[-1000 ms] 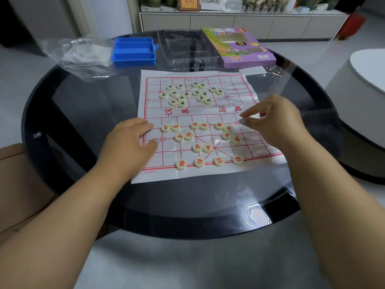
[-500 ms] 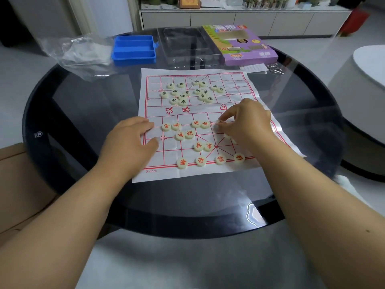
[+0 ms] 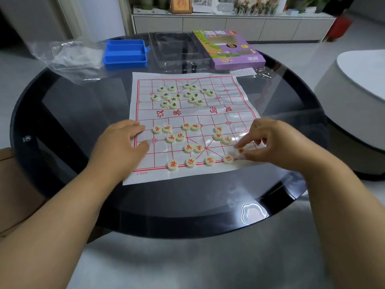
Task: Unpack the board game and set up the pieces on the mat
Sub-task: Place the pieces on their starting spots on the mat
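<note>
A white mat [image 3: 208, 122] with a red grid lies on the round glass table [image 3: 62, 113]. Several cream discs with black characters [image 3: 179, 95] cluster on its far half. Several cream discs with red characters [image 3: 187, 142] are spread over the near half, with a few along the near border line. My right hand [image 3: 268, 142] pinches a red-character disc [image 3: 238, 151] at the mat's near right corner, just above the border line. My left hand [image 3: 118, 142] rests flat on the mat's left edge, holding nothing.
Behind the mat stand a blue tray [image 3: 125, 53], a clear plastic insert [image 3: 179, 49] and the purple game box [image 3: 227, 49]. A crumpled clear bag [image 3: 66, 57] lies at the far left. A white round seat [image 3: 358, 97] stands to the right of the table.
My right hand went to the middle red discs, took one, and carried it down to the mat's near right corner. My left hand stayed on the left edge.
</note>
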